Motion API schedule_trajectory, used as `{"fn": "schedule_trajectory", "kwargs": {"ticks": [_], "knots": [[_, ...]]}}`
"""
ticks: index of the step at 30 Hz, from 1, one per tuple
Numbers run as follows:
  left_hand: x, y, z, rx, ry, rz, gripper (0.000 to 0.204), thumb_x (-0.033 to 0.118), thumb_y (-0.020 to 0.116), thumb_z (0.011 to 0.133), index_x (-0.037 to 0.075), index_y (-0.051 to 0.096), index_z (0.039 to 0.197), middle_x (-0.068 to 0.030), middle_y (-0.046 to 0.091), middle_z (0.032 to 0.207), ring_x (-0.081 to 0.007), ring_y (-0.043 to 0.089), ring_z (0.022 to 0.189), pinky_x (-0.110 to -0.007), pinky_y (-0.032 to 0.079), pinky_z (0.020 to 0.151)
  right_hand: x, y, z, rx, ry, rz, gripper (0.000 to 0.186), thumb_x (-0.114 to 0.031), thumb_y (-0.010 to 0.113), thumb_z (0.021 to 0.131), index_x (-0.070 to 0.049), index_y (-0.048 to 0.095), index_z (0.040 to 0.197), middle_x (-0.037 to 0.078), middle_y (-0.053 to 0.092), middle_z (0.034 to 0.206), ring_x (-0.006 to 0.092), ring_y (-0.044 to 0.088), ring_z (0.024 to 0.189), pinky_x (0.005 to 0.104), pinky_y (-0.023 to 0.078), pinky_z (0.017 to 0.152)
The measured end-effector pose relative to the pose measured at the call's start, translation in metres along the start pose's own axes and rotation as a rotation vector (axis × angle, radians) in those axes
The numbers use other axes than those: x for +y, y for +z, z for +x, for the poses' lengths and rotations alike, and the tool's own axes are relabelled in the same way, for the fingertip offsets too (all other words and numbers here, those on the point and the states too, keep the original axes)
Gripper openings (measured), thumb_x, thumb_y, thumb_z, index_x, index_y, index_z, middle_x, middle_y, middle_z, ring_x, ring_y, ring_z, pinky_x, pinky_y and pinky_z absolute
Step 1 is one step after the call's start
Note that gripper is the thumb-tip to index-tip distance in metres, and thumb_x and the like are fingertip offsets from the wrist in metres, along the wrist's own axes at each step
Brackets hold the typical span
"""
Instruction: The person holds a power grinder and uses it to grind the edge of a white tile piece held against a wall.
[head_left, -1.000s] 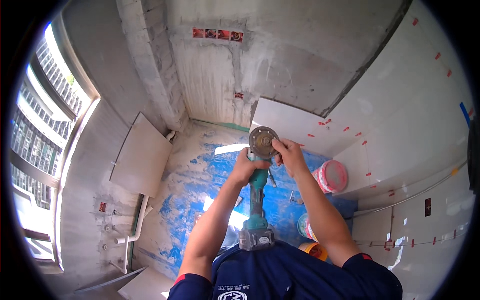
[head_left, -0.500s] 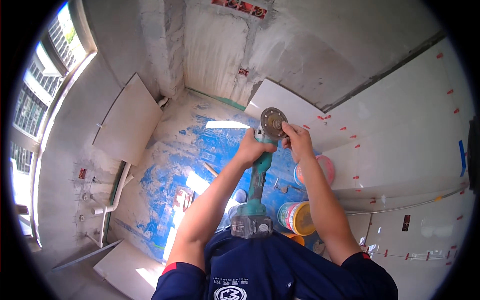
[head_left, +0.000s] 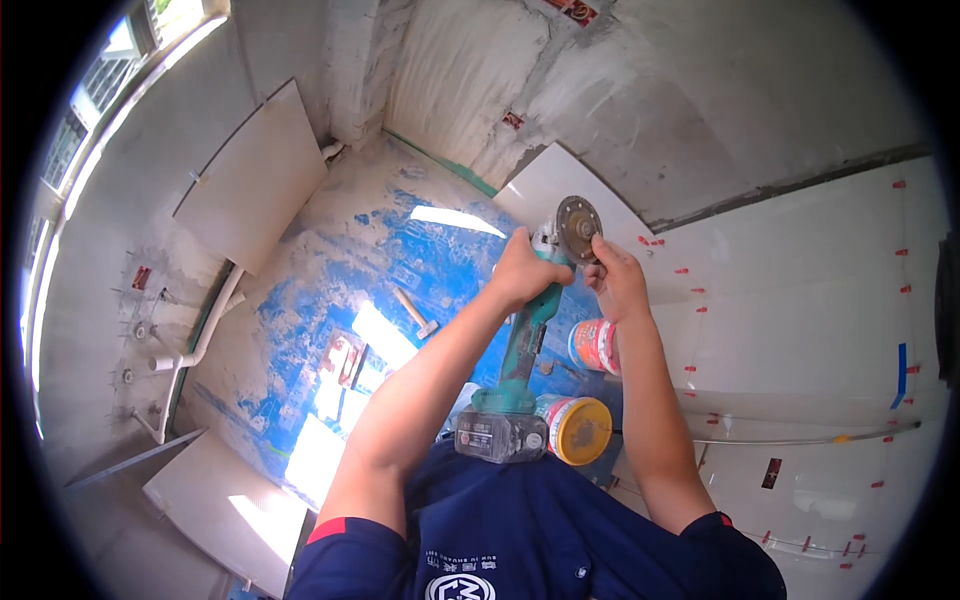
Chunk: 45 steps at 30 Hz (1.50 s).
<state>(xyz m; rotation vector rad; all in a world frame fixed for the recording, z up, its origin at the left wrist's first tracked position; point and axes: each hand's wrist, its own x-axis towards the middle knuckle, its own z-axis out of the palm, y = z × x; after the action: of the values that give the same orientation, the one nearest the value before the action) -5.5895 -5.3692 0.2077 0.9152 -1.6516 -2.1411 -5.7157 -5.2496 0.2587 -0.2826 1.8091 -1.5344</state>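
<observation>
Window (head_left: pixel 103 82): far left of the left hand (head_left: pixel 528 272), bright
Floor (head_left: pixel 420 268): below both hands, dusty blue, with sunlight patches (head_left: pixel 455 219)
Wall (head_left: pixel 720 90): ahead of both hands, bare, grey
Tiles (head_left: pixel 790 260): right of the right hand (head_left: pixel 618 282), pale, with red clips (head_left: pixel 901 252)

At the centre, the left hand (head_left: pixel 530 272) is hiding the neck of the angle grinder (head_left: pixel 526 342), whose battery (head_left: pixel 500 437) is covering part of a yellow-lidded bucket (head_left: pixel 584 432). The right forearm (head_left: pixel 657 410) is masking a red-and-white bucket's (head_left: pixel 592 344) edge; the top edge is cutting a red wall box (head_left: pixel 578 12).
</observation>
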Motion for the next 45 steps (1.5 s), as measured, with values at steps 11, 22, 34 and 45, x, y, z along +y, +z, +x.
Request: {"fn": "schedule_trajectory", "kwargs": {"ticks": [11,22,34,45], "knots": [[-0.004,-0.003,0.003,-0.001,-0.017,-0.012,0.072,0.026,0.083,0.054,-0.007,0.051,0.109,-0.0245,0.062,0.106,-0.0340,0.065,0.098,-0.038,0.052,0.083,-0.005,-0.003,0.002,-0.084,0.021,0.049,0.025,-0.027,0.055,0.102,-0.004,0.063,0.109,0.001,0.063,0.086,0.0074,0.055,0.066,0.0217,0.045,0.058],[-0.010,-0.004,0.013,0.011,0.030,-0.045,0.073,0.027,0.084,0.052,-0.007,0.053,0.108,-0.0269,0.062,0.108,-0.0364,0.064,0.103,-0.039,0.051,0.087,-0.003,0.003,0.009,-0.140,-0.034,0.055,0.023,-0.025,0.056,0.102,-0.005,0.063,0.109,0.000,0.062,0.084,0.0058,0.054,0.064,0.0200,0.043,0.058],[-0.022,-0.005,0.020,0.061,0.025,-0.045,0.074,0.028,0.084,0.052,-0.011,0.054,0.109,-0.0287,0.062,0.110,-0.0366,0.065,0.102,-0.039,0.051,0.087,0.007,0.025,0.002,0.029,0.014,-0.001,0.024,-0.029,0.064,0.096,-0.005,0.062,0.099,0.000,0.057,0.075,0.0046,0.050,0.060,0.0182,0.040,0.052],[-0.018,-0.012,0.013,0.058,-0.019,-0.025,0.077,0.028,0.085,0.053,-0.010,0.054,0.111,-0.0278,0.062,0.111,-0.0372,0.064,0.104,-0.039,0.051,0.088,0.004,0.023,0.009,0.038,0.020,-0.006,0.030,-0.032,0.064,0.096,-0.002,0.062,0.095,0.003,0.057,0.075,0.0068,0.051,0.059,0.0204,0.040,0.051]]}}
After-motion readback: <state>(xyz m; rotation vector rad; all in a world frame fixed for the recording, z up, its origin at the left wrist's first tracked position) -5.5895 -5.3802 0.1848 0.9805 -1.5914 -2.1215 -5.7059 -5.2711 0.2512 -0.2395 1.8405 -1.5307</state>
